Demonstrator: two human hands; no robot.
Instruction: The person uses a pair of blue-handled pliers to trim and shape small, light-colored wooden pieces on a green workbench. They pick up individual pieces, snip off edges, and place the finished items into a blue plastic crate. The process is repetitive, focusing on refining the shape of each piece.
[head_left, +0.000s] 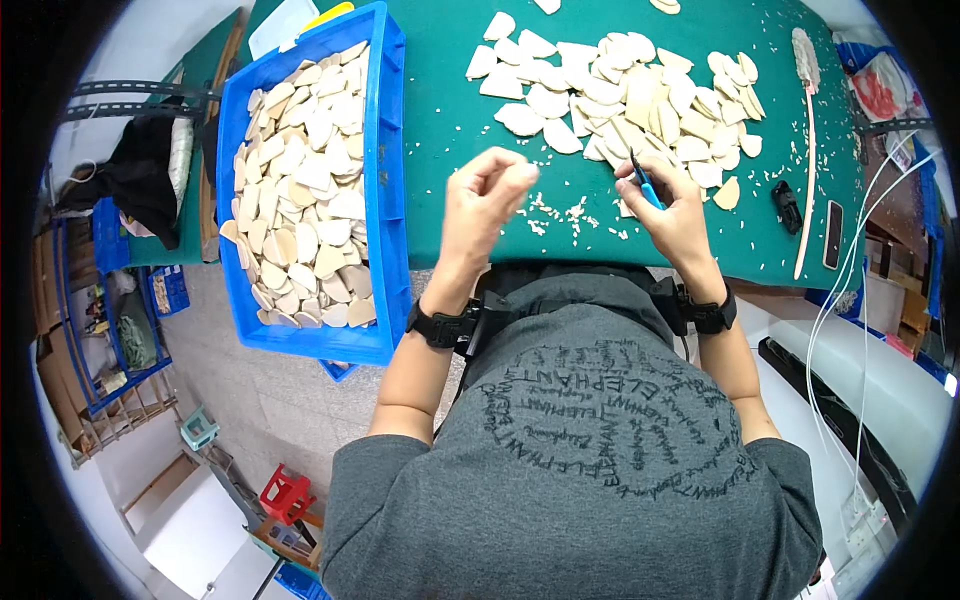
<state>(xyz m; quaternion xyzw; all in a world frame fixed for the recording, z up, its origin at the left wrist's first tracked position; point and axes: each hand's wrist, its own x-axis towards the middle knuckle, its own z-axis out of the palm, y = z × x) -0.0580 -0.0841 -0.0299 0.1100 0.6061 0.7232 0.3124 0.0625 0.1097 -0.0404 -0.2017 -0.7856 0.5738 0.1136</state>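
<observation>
My left hand [485, 205] is raised over the near edge of the green table, slightly blurred, with its fingers curled toward the thumb. Whether anything small is inside that curl is hidden. In my right hand [675, 215] is a small blue-handled tool [650, 192] with a dark pointed tip, aimed away from me; its exact kind is hard to make out. Just beyond both hands spreads a loose pile of flat, cream-coloured rounded pieces [610, 95]. Similar pieces [310, 190] fill a blue plastic crate [385, 190] to the left of my left hand.
Small pale scraps [575, 212] litter the green tabletop [440, 110]. Toward the right lie a long-handled duster [806, 130], a black object [787, 207] and a phone [833, 235]. White cables [850, 270] hang beyond. A red stool [287, 494] stands on the floor at lower left.
</observation>
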